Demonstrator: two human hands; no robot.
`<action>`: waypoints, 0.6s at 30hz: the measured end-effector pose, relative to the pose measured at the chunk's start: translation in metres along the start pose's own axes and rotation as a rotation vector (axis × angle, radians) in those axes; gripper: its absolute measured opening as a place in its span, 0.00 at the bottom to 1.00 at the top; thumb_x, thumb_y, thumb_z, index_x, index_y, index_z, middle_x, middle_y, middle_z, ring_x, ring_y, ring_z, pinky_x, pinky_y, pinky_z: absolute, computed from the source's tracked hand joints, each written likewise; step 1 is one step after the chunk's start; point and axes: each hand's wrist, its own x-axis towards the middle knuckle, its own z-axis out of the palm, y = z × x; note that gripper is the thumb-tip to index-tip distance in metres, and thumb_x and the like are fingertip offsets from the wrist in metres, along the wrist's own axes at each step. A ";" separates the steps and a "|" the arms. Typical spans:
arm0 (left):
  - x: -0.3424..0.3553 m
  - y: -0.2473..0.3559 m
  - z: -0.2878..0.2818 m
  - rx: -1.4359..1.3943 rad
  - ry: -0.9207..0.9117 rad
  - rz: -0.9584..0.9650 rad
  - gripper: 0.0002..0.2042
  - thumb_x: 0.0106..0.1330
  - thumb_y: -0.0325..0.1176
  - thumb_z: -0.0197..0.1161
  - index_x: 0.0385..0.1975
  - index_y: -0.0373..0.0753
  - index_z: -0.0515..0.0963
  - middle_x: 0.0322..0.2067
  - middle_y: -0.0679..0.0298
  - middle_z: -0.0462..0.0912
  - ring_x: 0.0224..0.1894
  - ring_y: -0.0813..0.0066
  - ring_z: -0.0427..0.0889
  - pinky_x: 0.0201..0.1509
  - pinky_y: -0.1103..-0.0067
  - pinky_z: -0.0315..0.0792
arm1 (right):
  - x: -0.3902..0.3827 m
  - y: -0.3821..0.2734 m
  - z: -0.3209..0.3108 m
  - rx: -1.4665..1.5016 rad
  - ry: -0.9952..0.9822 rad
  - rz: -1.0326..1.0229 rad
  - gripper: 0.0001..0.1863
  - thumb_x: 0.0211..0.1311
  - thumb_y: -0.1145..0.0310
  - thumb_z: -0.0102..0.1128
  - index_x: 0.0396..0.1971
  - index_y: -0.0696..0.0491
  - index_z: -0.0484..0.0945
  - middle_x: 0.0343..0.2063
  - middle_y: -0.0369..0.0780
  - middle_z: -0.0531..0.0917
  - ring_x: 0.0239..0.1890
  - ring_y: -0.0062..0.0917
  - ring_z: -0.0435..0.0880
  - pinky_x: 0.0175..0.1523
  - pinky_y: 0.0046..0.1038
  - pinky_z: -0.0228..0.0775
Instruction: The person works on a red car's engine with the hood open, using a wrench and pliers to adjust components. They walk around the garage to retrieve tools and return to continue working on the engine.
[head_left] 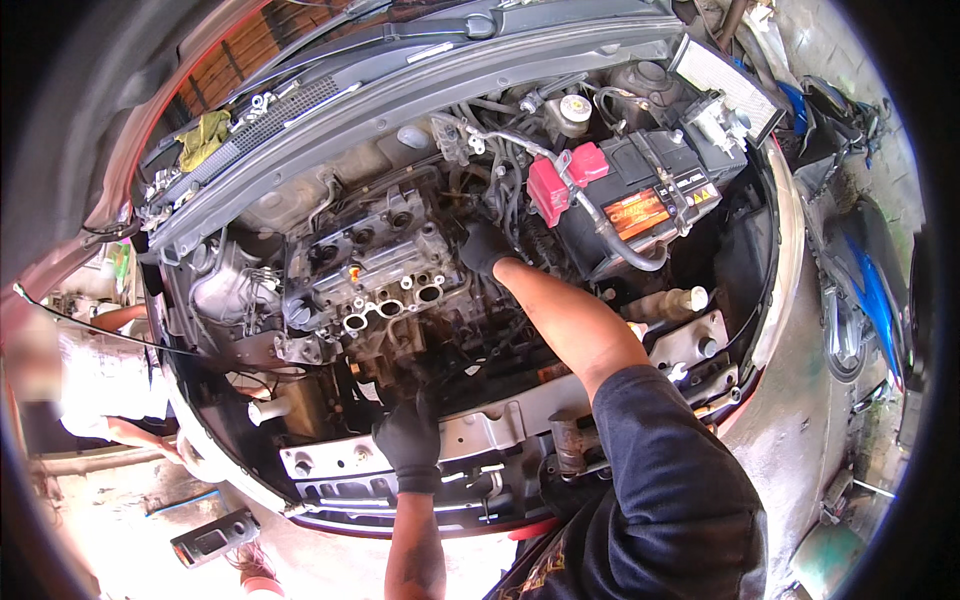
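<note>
In the open engine bay, my right hand (484,248), in a black glove, reaches to the right end of the engine top (365,250), its fingers bent beside dark hoses and wiring (510,210); what they grip is hidden. My left hand (408,440), also gloved, is lower, at the silver front crossmember (500,428), fingers curled toward the dark space below the three open intake ports (390,308); what it holds cannot be made out. An orange-tipped part (354,273) stands on the engine.
A battery (625,180) with red terminal covers, an air filter (725,80) and a yellow rag (203,140) with tools surround the engine. Another person (110,380) is at the left. A blue-and-black motorcycle (865,300) stands right; a black part (210,535) lies on the floor.
</note>
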 end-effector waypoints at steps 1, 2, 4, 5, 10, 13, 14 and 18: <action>-0.001 -0.002 0.001 -0.004 0.011 -0.005 0.23 0.70 0.46 0.61 0.14 0.39 0.75 0.16 0.50 0.77 0.22 0.44 0.77 0.28 0.58 0.66 | -0.001 -0.002 0.002 -0.003 -0.010 0.033 0.19 0.54 0.59 0.59 0.39 0.58 0.85 0.39 0.56 0.85 0.45 0.51 0.85 0.51 0.44 0.77; -0.003 -0.004 0.000 0.014 0.005 -0.005 0.23 0.70 0.47 0.61 0.15 0.39 0.76 0.17 0.50 0.77 0.22 0.44 0.77 0.28 0.58 0.66 | -0.001 -0.004 0.003 -0.007 -0.020 0.066 0.18 0.54 0.60 0.59 0.38 0.58 0.85 0.39 0.56 0.85 0.45 0.51 0.85 0.51 0.44 0.77; 0.004 0.003 -0.002 0.032 0.001 0.013 0.22 0.71 0.47 0.60 0.16 0.39 0.77 0.17 0.49 0.77 0.22 0.45 0.77 0.28 0.58 0.66 | 0.009 0.003 0.003 -0.047 -0.052 0.088 0.18 0.54 0.60 0.58 0.37 0.58 0.85 0.39 0.56 0.85 0.45 0.52 0.85 0.51 0.44 0.77; 0.005 0.004 -0.001 0.024 -0.002 0.009 0.22 0.71 0.47 0.60 0.17 0.39 0.78 0.17 0.49 0.78 0.23 0.44 0.77 0.28 0.58 0.66 | 0.014 0.006 0.003 -0.078 -0.085 0.077 0.18 0.54 0.60 0.58 0.36 0.58 0.85 0.39 0.56 0.85 0.45 0.52 0.85 0.51 0.44 0.77; -0.003 -0.006 -0.001 0.066 -0.100 -0.056 0.20 0.71 0.48 0.58 0.20 0.43 0.78 0.21 0.52 0.83 0.26 0.48 0.81 0.35 0.57 0.69 | 0.010 0.002 0.006 -0.040 -0.054 0.010 0.19 0.54 0.58 0.58 0.36 0.57 0.85 0.40 0.57 0.85 0.46 0.51 0.85 0.52 0.44 0.77; 0.000 -0.002 0.001 0.020 -0.005 -0.014 0.20 0.71 0.45 0.60 0.18 0.38 0.80 0.19 0.49 0.79 0.25 0.44 0.78 0.30 0.57 0.67 | 0.013 0.014 0.011 -0.039 -0.005 -0.014 0.20 0.54 0.57 0.59 0.37 0.57 0.85 0.40 0.57 0.85 0.47 0.50 0.84 0.53 0.44 0.76; 0.001 0.001 0.001 -0.001 -0.006 -0.007 0.20 0.71 0.45 0.60 0.19 0.38 0.80 0.19 0.49 0.79 0.25 0.44 0.78 0.30 0.57 0.67 | 0.016 0.021 0.015 -0.082 0.028 -0.022 0.20 0.54 0.57 0.59 0.37 0.57 0.85 0.40 0.56 0.85 0.47 0.50 0.84 0.53 0.44 0.76; -0.002 -0.003 -0.001 -0.015 0.000 -0.034 0.21 0.70 0.46 0.61 0.18 0.39 0.80 0.19 0.50 0.80 0.25 0.43 0.78 0.30 0.57 0.67 | 0.005 0.001 -0.001 -0.007 -0.044 -0.031 0.20 0.54 0.56 0.60 0.39 0.57 0.85 0.40 0.56 0.85 0.47 0.50 0.84 0.53 0.44 0.76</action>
